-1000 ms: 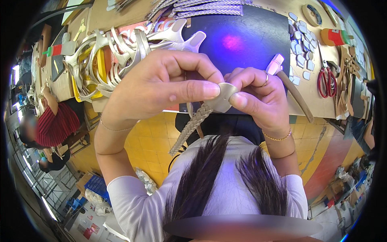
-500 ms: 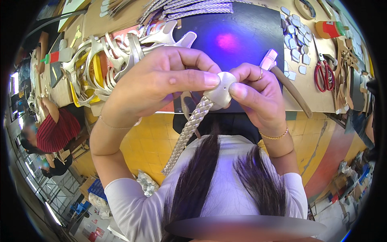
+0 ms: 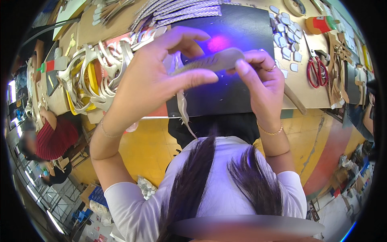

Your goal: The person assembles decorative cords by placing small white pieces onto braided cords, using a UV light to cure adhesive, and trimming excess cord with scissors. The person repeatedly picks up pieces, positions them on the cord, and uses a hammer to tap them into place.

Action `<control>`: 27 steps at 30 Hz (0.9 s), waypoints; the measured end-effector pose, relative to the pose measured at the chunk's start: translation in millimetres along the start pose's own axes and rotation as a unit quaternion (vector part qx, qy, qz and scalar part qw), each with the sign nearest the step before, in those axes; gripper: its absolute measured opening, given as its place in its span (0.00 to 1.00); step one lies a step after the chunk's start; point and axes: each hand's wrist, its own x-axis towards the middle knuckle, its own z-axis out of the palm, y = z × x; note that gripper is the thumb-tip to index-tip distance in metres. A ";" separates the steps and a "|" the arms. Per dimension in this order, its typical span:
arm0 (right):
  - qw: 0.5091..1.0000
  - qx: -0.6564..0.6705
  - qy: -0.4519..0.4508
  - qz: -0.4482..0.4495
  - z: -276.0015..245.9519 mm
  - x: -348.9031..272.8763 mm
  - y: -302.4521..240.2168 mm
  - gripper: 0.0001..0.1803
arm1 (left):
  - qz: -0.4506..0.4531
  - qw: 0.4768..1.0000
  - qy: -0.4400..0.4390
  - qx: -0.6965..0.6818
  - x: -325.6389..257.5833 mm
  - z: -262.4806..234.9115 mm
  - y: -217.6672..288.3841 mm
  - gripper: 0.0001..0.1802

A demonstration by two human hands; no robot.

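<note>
**A:** What is the room like?

**B:** It is a workshop with a yellow floor. A long wooden desk (image 3: 300, 86) runs across the top, with a black mat (image 3: 238, 92) laid on it under a purple glow.

**A:** And the hands?

**B:** Both are raised above the mat, close together and clamped on one tan strip (image 3: 209, 62). The left hand (image 3: 155, 78) pinches its left part between thumb and forefinger. The right hand (image 3: 262, 78) grips the right end. Held level like that, the strip seems to be kept taut and near the eyes, probably for a close look at its patterned face. A thin pale tail (image 3: 183, 109) hangs below the hands; I cannot tell if it belongs to the strip.

**A:** What lies around?

**B:** Left of the mat is a heap of cream cut-outs (image 3: 94, 78) on something yellow. To the right are small pale pieces (image 3: 288, 40) and red-handled scissors (image 3: 314, 72). Braided strips (image 3: 181, 12) lie at the far edge. The raised hands hide the mat's middle. A person in a red top (image 3: 56, 139) sits at the left.
</note>
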 end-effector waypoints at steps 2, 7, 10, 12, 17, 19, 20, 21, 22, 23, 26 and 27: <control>0.973 -0.206 0.078 -0.076 -16.3 8.8 7.2 0.10 | 0.044 0.985 0.028 0.165 10.3 0.3 -7.7 0.24; 0.876 -0.460 0.126 -0.074 -59.9 13.1 21.3 0.11 | 0.160 0.930 0.016 0.330 13.0 46.0 -26.1 0.24; 0.813 -0.564 0.128 -0.074 -82.1 3.4 25.4 0.14 | 0.205 0.900 0.018 0.385 13.9 87.1 -43.6 0.25; 0.798 -0.593 0.082 -0.073 -91.7 -4.5 29.2 0.17 | 0.211 0.890 0.023 0.403 20.5 100.6 -61.3 0.24; 0.749 -0.660 0.004 -0.052 -103.1 -13.4 35.8 0.19 | 0.212 0.883 0.018 0.419 42.7 113.3 -100.1 0.20; 0.745 -0.664 0.001 -0.062 -105.0 -12.4 31.4 0.17 | 0.232 0.871 0.036 0.431 43.5 115.3 -105.8 0.20; 0.745 -0.665 0.003 -0.056 -104.6 -11.1 27.9 0.16 | 0.235 0.867 0.037 0.438 43.6 115.7 -106.9 0.20; 0.746 -0.663 0.014 -0.067 -103.4 -9.9 23.4 0.15 | 0.237 0.864 0.040 0.442 44.0 116.4 -107.2 0.20; 0.748 -0.660 0.027 -0.066 -101.8 -9.2 17.6 0.15 | 0.238 0.862 0.043 0.445 44.3 117.2 -106.9 0.20; 0.751 -0.657 0.040 -0.057 -99.7 -7.8 11.6 0.14 | 0.237 0.861 0.044 0.447 44.6 118.0 -106.2 0.20; 0.774 -0.597 0.083 -0.194 -89.0 2.4 -2.4 0.14 | 0.239 0.857 0.041 0.455 46.0 118.0 -104.9 0.19; 0.781 -0.580 0.091 -0.212 -82.7 4.3 -4.4 0.14 | 0.243 0.856 0.047 0.454 46.6 118.4 -104.7 0.19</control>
